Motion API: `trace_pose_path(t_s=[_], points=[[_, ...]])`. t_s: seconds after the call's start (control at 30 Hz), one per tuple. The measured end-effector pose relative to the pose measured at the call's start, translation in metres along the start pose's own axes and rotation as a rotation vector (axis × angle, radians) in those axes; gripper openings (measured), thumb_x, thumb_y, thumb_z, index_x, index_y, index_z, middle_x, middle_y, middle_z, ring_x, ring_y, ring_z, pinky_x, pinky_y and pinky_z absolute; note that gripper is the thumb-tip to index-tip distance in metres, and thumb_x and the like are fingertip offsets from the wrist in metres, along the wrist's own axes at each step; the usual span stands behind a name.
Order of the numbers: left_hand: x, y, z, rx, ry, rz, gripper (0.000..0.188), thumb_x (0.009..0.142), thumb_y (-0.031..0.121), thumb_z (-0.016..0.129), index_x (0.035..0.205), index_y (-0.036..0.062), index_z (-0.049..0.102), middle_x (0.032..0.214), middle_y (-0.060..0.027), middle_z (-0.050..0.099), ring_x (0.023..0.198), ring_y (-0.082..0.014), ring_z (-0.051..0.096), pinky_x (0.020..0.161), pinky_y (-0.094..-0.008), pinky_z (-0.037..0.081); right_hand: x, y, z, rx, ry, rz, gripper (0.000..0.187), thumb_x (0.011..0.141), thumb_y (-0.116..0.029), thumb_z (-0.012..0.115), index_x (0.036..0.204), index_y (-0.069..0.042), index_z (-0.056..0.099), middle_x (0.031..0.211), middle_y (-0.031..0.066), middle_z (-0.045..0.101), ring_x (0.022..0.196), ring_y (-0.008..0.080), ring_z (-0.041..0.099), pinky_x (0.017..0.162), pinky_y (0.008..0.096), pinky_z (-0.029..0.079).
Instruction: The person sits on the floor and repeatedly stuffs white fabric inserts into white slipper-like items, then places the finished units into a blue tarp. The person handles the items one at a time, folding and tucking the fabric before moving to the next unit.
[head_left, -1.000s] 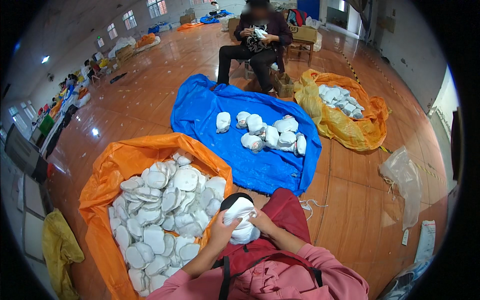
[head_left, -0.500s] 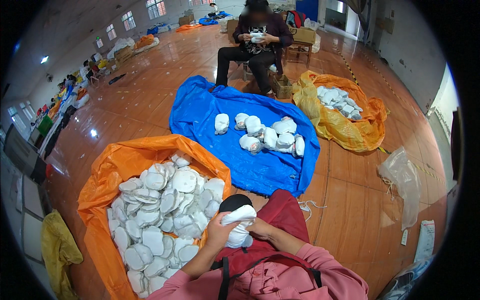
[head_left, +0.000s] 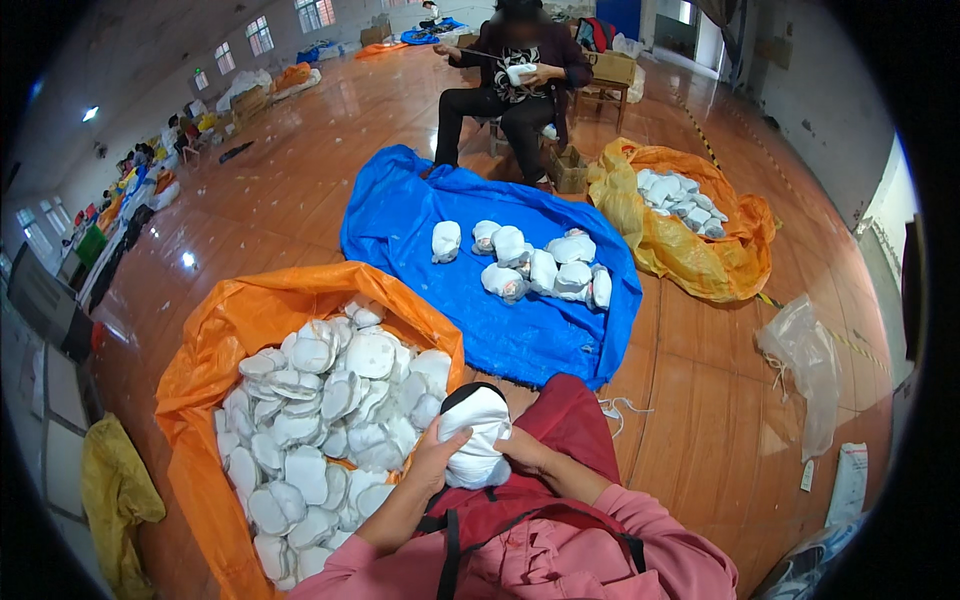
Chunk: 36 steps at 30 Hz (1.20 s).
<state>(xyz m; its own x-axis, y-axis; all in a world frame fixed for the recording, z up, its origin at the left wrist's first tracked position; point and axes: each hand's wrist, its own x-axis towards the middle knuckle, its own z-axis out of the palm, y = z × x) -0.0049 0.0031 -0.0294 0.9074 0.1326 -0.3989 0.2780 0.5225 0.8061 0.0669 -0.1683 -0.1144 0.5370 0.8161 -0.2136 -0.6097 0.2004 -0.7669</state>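
Observation:
Over my lap I hold a rounded white cloth bundle (head_left: 478, 440) with its broad, wrinkled face turned up. My left hand (head_left: 438, 460) grips its left side, the thumb lying on top. My right hand (head_left: 525, 452) is closed on its right edge, thumb on the cloth. The fingers beneath are hidden. Close to my left forearm, an open orange sack (head_left: 215, 340) holds many flat white pads (head_left: 305, 475) with greyish edges. Ahead, several similar white bundles (head_left: 508, 247) lie on a blue sheet (head_left: 420, 215).
A seated person (head_left: 515, 75) across from me handles a white piece. At the right stand a yellow-orange sack (head_left: 690, 265) of pads and a small cardboard box (head_left: 568, 170). A clear plastic bag (head_left: 805, 360) lies on the tiled floor, a yellow bag (head_left: 118, 490) at far left.
The bundle in my hands has turned, showing a broader face, and my left thumb now lies across it. The seated person's hand has swung out to the left.

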Motion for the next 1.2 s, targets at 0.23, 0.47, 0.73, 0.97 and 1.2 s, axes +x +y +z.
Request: trace_pose_path(t_s=[0.23,0.47,0.73,0.97,1.2], points=[[0.004,-0.026,-0.024,0.078,0.043,0.113,0.052,0.081,0.004,0.070,0.127,0.0002,0.048,0.118,-0.0101,0.059,0.107,-0.0204,0.057,0.093,-0.0325,0.046,0.002,-0.016,0.002,-0.450,0.316,-0.081,0.039,0.087,-0.013,0.066,0.123,-0.005,0.055,0.115,0.0044,0.060,0.106,0.0158,0.056,0.093,0.0298,0.045],[0.004,0.020,-0.003,-0.048,0.256,0.260,0.045,0.081,0.010,0.073,0.120,-0.0013,0.053,0.107,-0.0095,0.062,0.094,-0.0173,0.061,0.082,-0.0294,0.049,-0.011,-0.065,0.042,-0.198,0.283,-0.350,0.021,0.088,-0.006,0.063,0.109,-0.005,0.061,0.106,0.0040,0.064,0.095,0.0090,0.057,0.085,0.0243,0.045],[-0.008,0.009,0.002,0.386,0.136,0.367,0.058,0.081,0.016,0.076,0.128,-0.0024,0.046,0.113,-0.0113,0.059,0.103,-0.0164,0.056,0.089,-0.0296,0.045,-0.004,-0.049,0.033,-0.208,0.145,-0.154,0.023,0.089,-0.010,0.064,0.111,-0.005,0.059,0.097,0.0000,0.061,0.088,0.0088,0.058,0.079,0.0246,0.046],[-0.020,0.023,0.013,0.911,0.142,0.708,0.051,0.074,0.010,0.076,0.120,0.0014,0.055,0.114,-0.0120,0.061,0.106,-0.0263,0.057,0.093,-0.0348,0.044,-0.012,-0.044,0.036,0.018,0.166,-0.275,0.017,0.087,-0.011,0.066,0.101,-0.004,0.060,0.101,0.0010,0.062,0.096,0.0124,0.057,0.088,0.0286,0.045],[-0.022,0.031,0.016,1.044,0.172,0.950,0.045,0.060,-0.001,0.077,0.103,0.0027,0.065,0.103,-0.0102,0.067,0.103,-0.0294,0.059,0.091,-0.0374,0.046,-0.015,-0.038,0.032,0.036,0.040,-0.360,0.036,0.087,-0.014,0.067,0.120,-0.002,0.059,0.116,0.0052,0.062,0.107,0.0168,0.057,0.094,0.0328,0.043]])
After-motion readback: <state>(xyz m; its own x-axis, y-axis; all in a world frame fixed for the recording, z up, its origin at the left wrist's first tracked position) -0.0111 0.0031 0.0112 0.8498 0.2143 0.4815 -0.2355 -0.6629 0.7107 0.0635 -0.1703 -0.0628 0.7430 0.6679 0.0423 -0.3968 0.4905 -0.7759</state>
